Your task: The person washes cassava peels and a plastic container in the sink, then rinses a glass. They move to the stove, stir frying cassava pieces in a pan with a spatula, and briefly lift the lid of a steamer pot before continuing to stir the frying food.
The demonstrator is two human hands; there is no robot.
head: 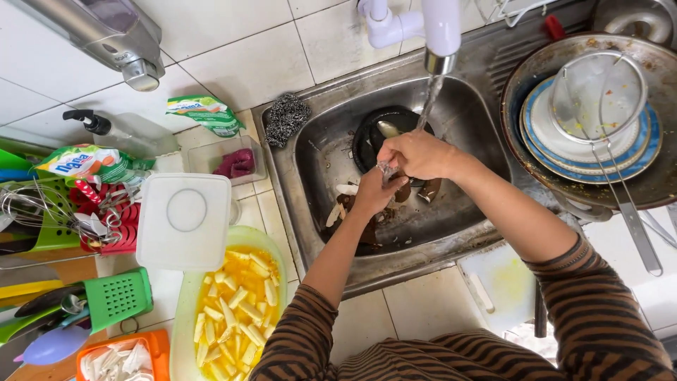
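Note:
Both my hands are over the steel sink (310, 152), under water running from the white tap (438, 32). My right hand (416, 154) is closed over a small shiny thing between the hands; what it is cannot be made out. My left hand (375, 189) sits just below, fingers curled, touching the same spot. Brown peelings and pale scraps (345, 204) lie on the sink floor beneath them. A dark round bowl with a spoon (381, 130) rests at the back of the sink.
A steel scourer (285, 116) sits on the sink's back left corner. Right of the sink, a wok (659, 169) holds stacked plates and a wire skimmer. On the left counter: a white lidded box (185, 220), a dish of yellow cut strips (236, 310), green utensil holders, soap bottle.

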